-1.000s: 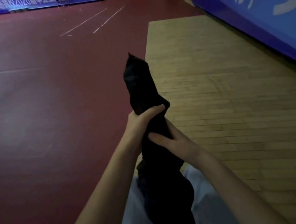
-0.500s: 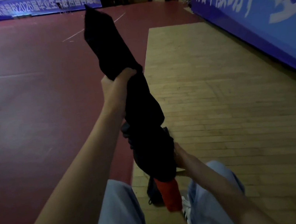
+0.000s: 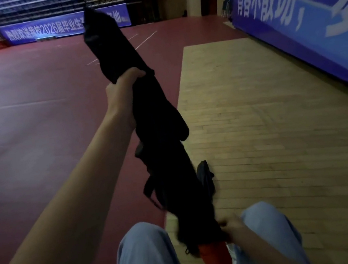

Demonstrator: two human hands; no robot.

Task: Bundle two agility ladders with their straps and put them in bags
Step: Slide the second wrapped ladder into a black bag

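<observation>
**Both hands on one long black bag**

Left hand is raised at arm's length, its fingers wrapped round the black bag near its upper end, so the bag hangs slanting down towards the knees. Right hand, low and blurred, curls its fingers into the bag's lower opening. One red bundle sticks out of that opening between two legs in light jeans; the rest of it is hidden inside. One black strap loop dangles from the bag's side. Behind the bag, one dark object lies on the wooden strip, near its edge with the maroon floor. A blue banner wall bounds the wood on the right; maroon floor stretches wide to the left.
</observation>
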